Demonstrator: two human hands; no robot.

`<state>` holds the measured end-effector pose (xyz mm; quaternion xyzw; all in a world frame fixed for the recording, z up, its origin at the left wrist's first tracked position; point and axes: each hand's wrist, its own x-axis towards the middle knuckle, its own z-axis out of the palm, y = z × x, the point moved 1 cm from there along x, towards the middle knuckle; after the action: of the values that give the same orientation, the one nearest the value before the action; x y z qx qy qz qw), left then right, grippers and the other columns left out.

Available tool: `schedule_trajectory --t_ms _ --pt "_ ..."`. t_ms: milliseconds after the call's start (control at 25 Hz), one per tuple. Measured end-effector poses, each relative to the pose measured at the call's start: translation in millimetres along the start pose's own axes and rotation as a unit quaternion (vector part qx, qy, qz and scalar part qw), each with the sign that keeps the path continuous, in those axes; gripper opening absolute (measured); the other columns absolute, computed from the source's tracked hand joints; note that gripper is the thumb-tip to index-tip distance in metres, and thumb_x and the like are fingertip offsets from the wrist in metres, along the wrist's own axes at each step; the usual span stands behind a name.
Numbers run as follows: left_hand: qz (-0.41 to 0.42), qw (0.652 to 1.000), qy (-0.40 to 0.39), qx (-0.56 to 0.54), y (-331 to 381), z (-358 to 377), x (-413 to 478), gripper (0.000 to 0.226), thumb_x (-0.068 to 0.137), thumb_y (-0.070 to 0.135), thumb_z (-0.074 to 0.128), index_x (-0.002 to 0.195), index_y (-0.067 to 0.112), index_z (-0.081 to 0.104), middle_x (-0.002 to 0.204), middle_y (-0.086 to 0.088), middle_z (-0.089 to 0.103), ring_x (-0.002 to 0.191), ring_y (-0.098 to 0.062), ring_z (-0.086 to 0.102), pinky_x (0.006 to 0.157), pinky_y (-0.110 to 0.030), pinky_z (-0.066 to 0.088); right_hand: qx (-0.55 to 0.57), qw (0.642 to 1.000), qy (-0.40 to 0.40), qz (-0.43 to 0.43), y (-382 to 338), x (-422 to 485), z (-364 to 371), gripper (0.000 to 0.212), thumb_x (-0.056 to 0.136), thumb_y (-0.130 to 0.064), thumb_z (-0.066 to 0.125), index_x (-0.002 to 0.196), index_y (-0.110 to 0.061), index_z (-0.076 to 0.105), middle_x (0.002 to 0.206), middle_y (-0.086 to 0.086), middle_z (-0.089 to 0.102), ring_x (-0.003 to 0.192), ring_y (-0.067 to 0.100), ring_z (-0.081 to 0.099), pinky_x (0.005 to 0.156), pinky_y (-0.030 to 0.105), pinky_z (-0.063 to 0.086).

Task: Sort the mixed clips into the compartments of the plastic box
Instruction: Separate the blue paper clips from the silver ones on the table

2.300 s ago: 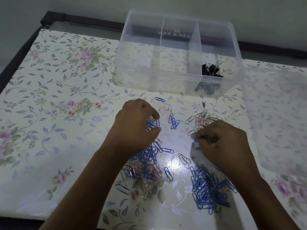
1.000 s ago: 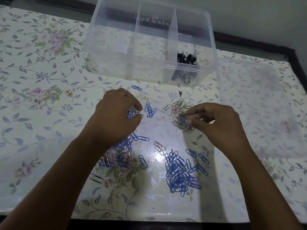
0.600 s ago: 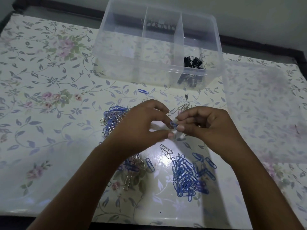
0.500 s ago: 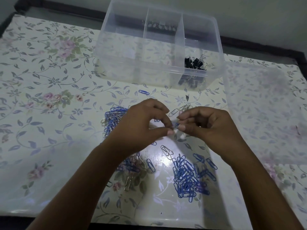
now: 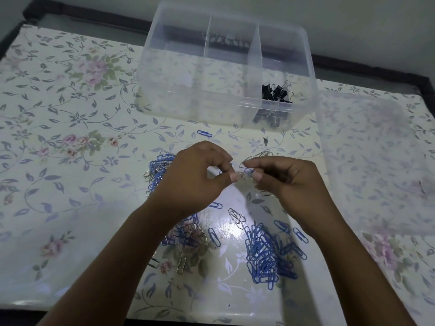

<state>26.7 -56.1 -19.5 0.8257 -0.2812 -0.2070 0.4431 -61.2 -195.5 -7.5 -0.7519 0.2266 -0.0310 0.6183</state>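
**Clip sorting: worktop stock, both hands engaged**

- Worktop: floral covering, dark frame showing along the far and left edges.
- Plastic box: clear, three compartments, at the far edge, centre-right. The right compartment holds black binder clips.
- Lid: translucent, flat, just right of the box and reaching toward the right edge.
- Left hand and right hand: raised mid-worktop with fingertips almost meeting, each pinching one end of a small tangle of clips, blue and silver.
- Mixed pile: blue and silver, partly hidden behind the left hand.
- Second mixed scatter: under the left wrist.
- Blue pile: toward the near edge, beside the right forearm.
- Silver pair: between the forearms.
- Single blue clip: in the strip between the box front and the hands.
- Left of the piles, the covering runs to the left edge.
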Motion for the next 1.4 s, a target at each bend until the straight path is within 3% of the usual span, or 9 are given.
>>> schedule_trajectory --t_ms 160,280,480,680,920,1120,1280,1400 --pt "-0.005 0.999 -0.043 0.012 2.0 1.4 -1.1 0.014 0.075 0.017 0.071 0.064 0.025 0.069 0.094 0.02 0.056 0.09 0.008 0.052 0.072 0.005 0.027 0.029 1.0 -0.005 0.004 1.1 1.0 2.5 0.035 0.079 0.009 0.061 0.074 -0.024 0.071 0.067 -0.007 0.069 0.062 0.006 0.061 0.065 0.018 0.053" --pt "-0.007 0.997 -0.067 0.027 1.8 3.3 -2.3 0.006 0.075 0.015 0.072 0.07 0.015 0.075 0.1 0.012 0.057 0.094 0.002 0.05 0.071 0.005 0.026 0.032 0.999 -0.02 0.016 -0.4 0.9 1.8 0.031 0.078 0.01 0.062 0.071 -0.02 0.07 0.063 -0.006 0.069 0.062 0.007 0.062 0.065 0.018 0.054" --pt "-0.007 0.996 -0.066 0.052 0.6 5.1 -2.3 0.007 0.076 0.015 0.071 0.07 0.015 0.075 0.102 0.009 0.056 0.1 0.0 0.049 0.073 0.004 0.026 0.033 0.998 0.01 0.058 0.4 0.6 2.3 0.033 0.08 0.008 0.061 0.064 -0.02 0.068 0.065 0.003 0.065 0.062 0.012 0.06 0.06 0.023 0.052" --pt "-0.038 0.997 -0.068 -0.003 4.0 3.5 -0.4 0.014 0.077 0.017 0.069 0.064 0.023 0.07 0.1 0.016 0.053 0.09 0.007 0.049 0.068 0.005 0.027 0.135 0.98 0.029 0.145 -1.9 1.9 4.0 0.026 0.085 0.009 0.053 0.068 -0.009 0.061 0.065 0.01 0.052 0.048 0.009 0.056 0.048 0.026 0.051" --pt "-0.08 0.99 -0.032 -0.11 7.4 1.8 2.2 0.027 0.084 0.007 0.061 0.062 0.022 0.064 0.098 0.011 0.055 0.088 0.003 0.052 0.065 0.003 0.036 0.186 0.968 0.039 0.163 -5.9 1.1 2.6 0.022 0.087 0.004 0.05 0.069 -0.006 0.059 0.059 0.001 0.067 0.048 0.012 0.058 0.047 0.021 0.049" --pt "-0.094 0.982 -0.014 -0.163 6.9 -0.8 2.0 0.032 0.087 0.008 0.055 0.06 0.022 0.063 0.099 0.008 0.058 0.093 0.002 0.051 0.065 0.002 0.037 0.174 0.97 0.047 0.166 -9.3 -1.3 0.3 0.019 0.084 0.002 0.054 0.07 -0.006 0.064 0.06 0.004 0.069 0.045 0.013 0.057 0.046 0.02 0.049" --pt "-0.102 0.976 0.002 -0.192 6.4 -2.3 3.1 0.034 0.089 0.009 0.053 0.058 0.022 0.062 0.097 0.01 0.06 0.091 0.001 0.054 0.076 -0.01 0.04 0.163 0.972 0.047 0.16 -9.4 -2.4 -1.2 0.02 0.083 -0.003 0.058 0.07 -0.012 0.071 0.068 0.002 0.072 0.048 0.009 0.057 0.045 0.017 0.047" --pt "-0.096 0.978 -0.011 -0.183 6.2 -3.0 3.1 0.035 0.089 0.009 0.054 0.057 0.022 0.061 0.095 0.011 0.06 0.089 0.001 0.054 0.064 -0.002 0.04 0.156 0.975 0.038 0.152 -7.4 -2.2 -0.4 0.022 0.081 -0.005 0.06 0.067 -0.015 0.073 0.07 0.0 0.072 0.051 0.008 0.055 0.048 0.017 0.045"
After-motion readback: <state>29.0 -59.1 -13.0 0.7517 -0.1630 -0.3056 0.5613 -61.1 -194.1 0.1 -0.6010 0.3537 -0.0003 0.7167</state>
